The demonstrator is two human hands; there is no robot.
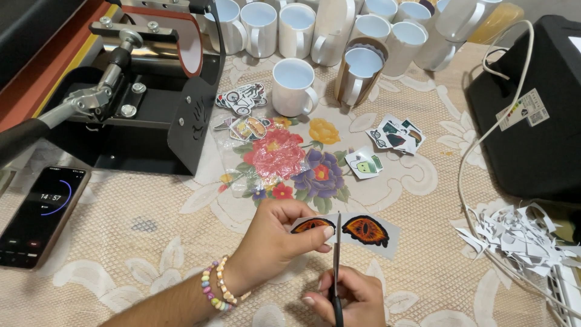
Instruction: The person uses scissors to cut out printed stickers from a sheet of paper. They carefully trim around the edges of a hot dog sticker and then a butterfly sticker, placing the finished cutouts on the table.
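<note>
Scissors (336,260) stood blades-up at six o'clock, gripped in the closed right hand (345,298), cutting between two orange eye prints on a paper strip (363,231); the left hand (275,237) pinched the strip's nine o'clock end, fingers curled. Thin, light and floppy, the paper likely needed holding close beside the cut; white mugs (294,86) stood at twelve o'clock.

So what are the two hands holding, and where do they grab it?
The left hand pinches the eye-picture paper strip at its left end. The right hand grips the scissors by their handles.
</note>
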